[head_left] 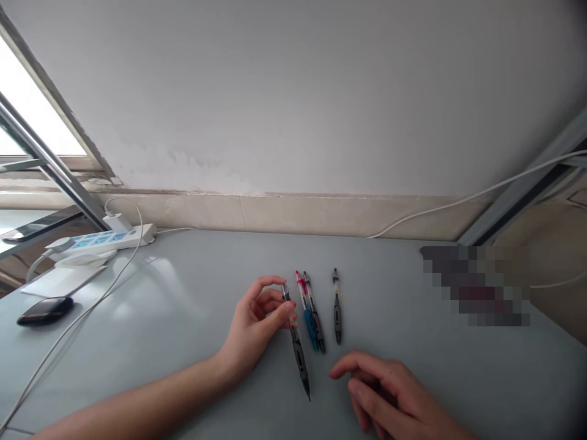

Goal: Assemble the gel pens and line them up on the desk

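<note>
The left hand (257, 324) pinches the clear upper barrel of a black-gripped pen (296, 342) lying on the smooth grey bench (192, 293), seemingly mid-pickup. A clean lift calls for a firm pinch. The right hand (389, 391) rests loosely open, empty, near three other slim plastic pens (316, 311).

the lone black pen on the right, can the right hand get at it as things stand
Probably yes. The right hand rests open on the table just below the lone black pen, with bare surface between them. The left hand is busy with another pen.
</note>
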Available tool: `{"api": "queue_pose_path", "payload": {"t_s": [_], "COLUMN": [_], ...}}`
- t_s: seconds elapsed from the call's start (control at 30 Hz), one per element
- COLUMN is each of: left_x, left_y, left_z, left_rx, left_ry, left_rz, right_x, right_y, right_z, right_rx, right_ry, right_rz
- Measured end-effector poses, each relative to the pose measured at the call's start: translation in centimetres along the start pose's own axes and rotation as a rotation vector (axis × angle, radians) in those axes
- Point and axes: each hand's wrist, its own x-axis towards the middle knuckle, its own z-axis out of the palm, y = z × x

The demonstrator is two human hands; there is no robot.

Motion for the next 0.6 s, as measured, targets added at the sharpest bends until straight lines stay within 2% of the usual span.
{"api": "queue_pose_path", "payload": {"t_s": [0.6], "left_x": [0.06], "left_y": [-0.05], "left_z": [-0.12], "left_rx": [-0.027], "left_ry": [-0.002], "left_rz": [0.007], "right_x": [0.01], "right_y": [0.64], "right_z": [-0.19], "right_rx": [-0.003], "right_ry": [-0.023], "right_rz": [-0.019]}}
